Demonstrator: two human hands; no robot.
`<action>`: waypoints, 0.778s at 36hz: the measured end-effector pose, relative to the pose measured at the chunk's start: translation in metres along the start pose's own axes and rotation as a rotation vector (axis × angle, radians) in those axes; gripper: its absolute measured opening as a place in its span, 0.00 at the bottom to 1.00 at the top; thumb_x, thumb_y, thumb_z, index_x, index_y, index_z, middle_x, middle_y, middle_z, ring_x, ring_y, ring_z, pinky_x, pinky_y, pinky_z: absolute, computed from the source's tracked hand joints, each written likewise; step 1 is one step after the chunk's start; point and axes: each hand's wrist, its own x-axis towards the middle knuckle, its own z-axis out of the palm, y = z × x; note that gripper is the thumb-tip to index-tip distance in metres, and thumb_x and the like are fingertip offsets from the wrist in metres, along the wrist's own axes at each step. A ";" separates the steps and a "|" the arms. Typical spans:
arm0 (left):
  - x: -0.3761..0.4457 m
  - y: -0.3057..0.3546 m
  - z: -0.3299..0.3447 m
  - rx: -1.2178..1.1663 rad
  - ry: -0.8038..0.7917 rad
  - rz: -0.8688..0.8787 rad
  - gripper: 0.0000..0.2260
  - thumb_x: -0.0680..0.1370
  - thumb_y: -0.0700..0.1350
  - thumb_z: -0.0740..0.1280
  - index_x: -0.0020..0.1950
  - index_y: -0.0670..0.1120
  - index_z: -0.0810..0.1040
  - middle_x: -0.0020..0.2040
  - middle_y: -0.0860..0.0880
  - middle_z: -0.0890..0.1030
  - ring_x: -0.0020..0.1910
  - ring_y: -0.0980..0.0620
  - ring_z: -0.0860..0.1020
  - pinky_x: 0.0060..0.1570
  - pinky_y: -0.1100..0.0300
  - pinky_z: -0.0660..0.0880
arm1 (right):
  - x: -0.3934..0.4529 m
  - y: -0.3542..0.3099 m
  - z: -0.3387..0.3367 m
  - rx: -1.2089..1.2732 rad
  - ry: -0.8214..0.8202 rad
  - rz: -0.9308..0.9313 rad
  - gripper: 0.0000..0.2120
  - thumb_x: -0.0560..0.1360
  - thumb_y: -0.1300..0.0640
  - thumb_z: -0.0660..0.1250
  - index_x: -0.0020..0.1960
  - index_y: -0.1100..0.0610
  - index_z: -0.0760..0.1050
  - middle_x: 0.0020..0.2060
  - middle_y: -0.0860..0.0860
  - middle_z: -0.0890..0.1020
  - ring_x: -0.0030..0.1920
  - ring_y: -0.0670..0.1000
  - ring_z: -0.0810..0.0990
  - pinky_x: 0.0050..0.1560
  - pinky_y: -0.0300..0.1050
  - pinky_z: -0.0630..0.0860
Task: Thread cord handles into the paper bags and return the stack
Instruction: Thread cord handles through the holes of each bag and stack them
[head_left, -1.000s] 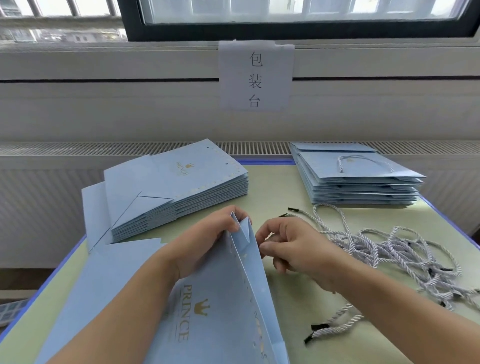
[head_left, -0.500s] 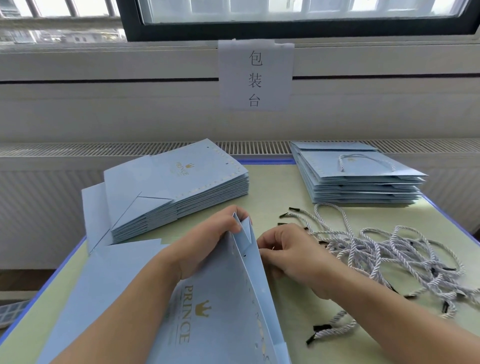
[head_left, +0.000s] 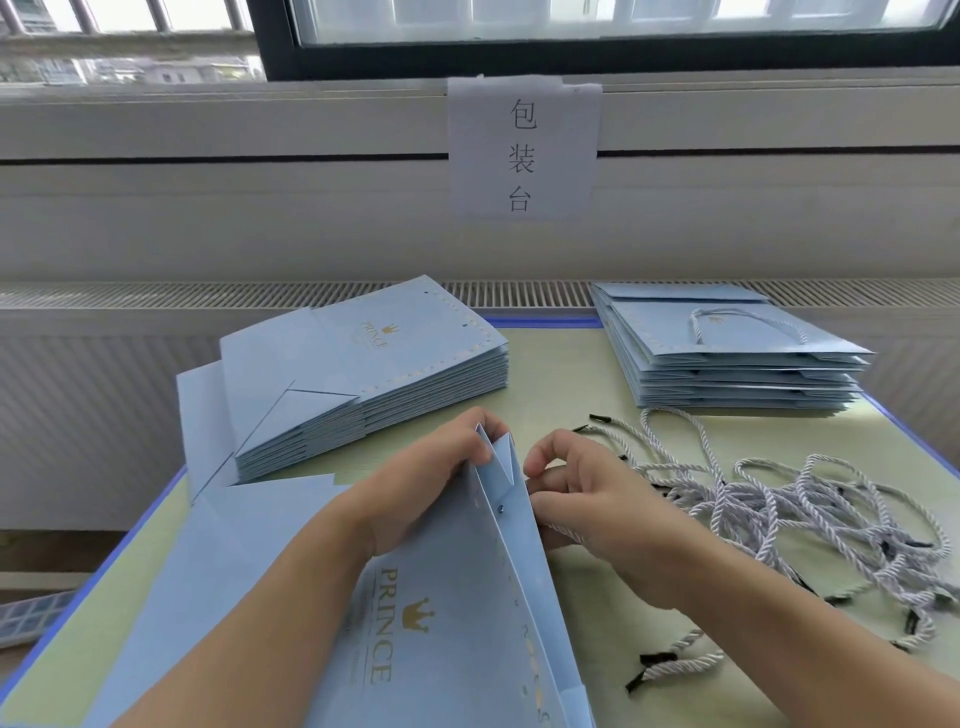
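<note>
Head view: glossy creased bag (head_left: 452, 613), twisted cords (head_left: 779, 499).

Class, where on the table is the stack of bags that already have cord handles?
In the head view, the finished stack sits at the table's far right corner, just behind the loose cords.

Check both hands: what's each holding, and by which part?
The left hand grips the light blue paper bag by its top edge, at the folded side gusset. The right hand pinches a white cord beside the bag's punched hole.
</note>
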 end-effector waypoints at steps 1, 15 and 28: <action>0.000 0.000 0.000 -0.006 0.002 -0.001 0.11 0.66 0.46 0.60 0.46 0.45 0.72 0.41 0.42 0.73 0.40 0.46 0.72 0.42 0.54 0.70 | -0.002 -0.001 0.000 0.008 0.008 0.009 0.09 0.75 0.73 0.57 0.46 0.60 0.67 0.38 0.61 0.77 0.32 0.50 0.77 0.33 0.38 0.74; 0.000 -0.001 -0.002 -0.028 -0.001 0.009 0.13 0.66 0.46 0.59 0.47 0.44 0.72 0.42 0.42 0.72 0.40 0.47 0.72 0.44 0.53 0.70 | -0.006 0.009 0.010 -0.464 0.062 -0.215 0.16 0.72 0.62 0.66 0.38 0.41 0.78 0.33 0.40 0.78 0.32 0.37 0.72 0.37 0.31 0.68; 0.000 -0.003 -0.005 -0.056 -0.027 0.016 0.18 0.60 0.51 0.64 0.47 0.45 0.74 0.42 0.41 0.76 0.45 0.43 0.72 0.51 0.47 0.69 | -0.002 0.005 0.007 -0.283 0.073 -0.255 0.15 0.70 0.65 0.73 0.34 0.44 0.83 0.47 0.50 0.74 0.40 0.46 0.71 0.44 0.35 0.70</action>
